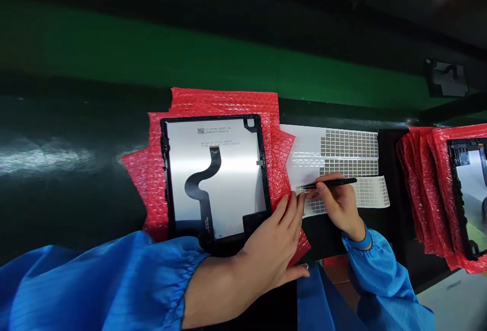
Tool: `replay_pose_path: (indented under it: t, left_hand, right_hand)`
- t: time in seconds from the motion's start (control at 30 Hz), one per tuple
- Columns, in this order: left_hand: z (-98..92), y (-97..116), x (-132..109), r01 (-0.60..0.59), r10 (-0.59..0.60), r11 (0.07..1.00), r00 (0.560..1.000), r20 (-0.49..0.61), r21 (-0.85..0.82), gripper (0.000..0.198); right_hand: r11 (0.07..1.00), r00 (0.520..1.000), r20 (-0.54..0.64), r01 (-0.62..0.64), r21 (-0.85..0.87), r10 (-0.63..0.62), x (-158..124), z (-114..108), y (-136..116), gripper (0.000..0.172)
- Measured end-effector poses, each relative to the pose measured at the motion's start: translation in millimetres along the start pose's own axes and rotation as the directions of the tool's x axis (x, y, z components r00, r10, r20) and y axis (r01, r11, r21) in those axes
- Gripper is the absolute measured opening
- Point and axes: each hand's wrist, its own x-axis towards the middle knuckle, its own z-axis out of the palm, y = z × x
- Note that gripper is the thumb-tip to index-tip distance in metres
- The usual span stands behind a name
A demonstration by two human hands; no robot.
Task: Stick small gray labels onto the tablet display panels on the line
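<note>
Right hand (340, 208) gripping a slim black tool (342, 182), its tip pointing left over a gridded sheet (367, 192), left hand (274, 242) extending unclenched fingers near the tip, display panel (238, 184) lying left of the tool, on red bubble wrap (224, 100).

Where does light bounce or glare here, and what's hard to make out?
In the head view, whitish glare streaks the dark tabletop at left; in the head view too, a bright sheen crosses the silver panel and glints speckle the red bubble wrap; again in the head view, the picture's upper edge is nearly black and the panel's small print is hard to read.
</note>
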Motion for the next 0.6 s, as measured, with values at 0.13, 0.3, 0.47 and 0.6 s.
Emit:
replay_pose_path:
  t: [0.13,0.3,0.47,0.6]
  left_hand:
    - [0.8,0,-1,0.005,-0.006,1.0,1.0,0.026,0.007,0.111]
    - [1.5,0,0,0.001,-0.001,1.0,0.999,0.036,0.013,0.107]
    - [3.3,1,-1,-0.011,0.009,0.999,0.998,0.06,0.032,0.106]
    - [3.0,1,-1,-0.013,0.011,1.0,0.997,0.073,0.02,0.108]
  right_hand:
    - [0.998,0.998,0.052,-0.016,-0.064,0.019,-1,5,0,0.024]
    - [0.994,0.998,0.067,-0.01,-0.104,0.017,1,5,-4,0.023]
    - [0.992,0.997,0.078,0.004,-0.127,0.006,2,5,-9,0.023]
    - [0.995,0.996,0.086,-0.024,-0.101,0.033,4,5,-9,0.024]
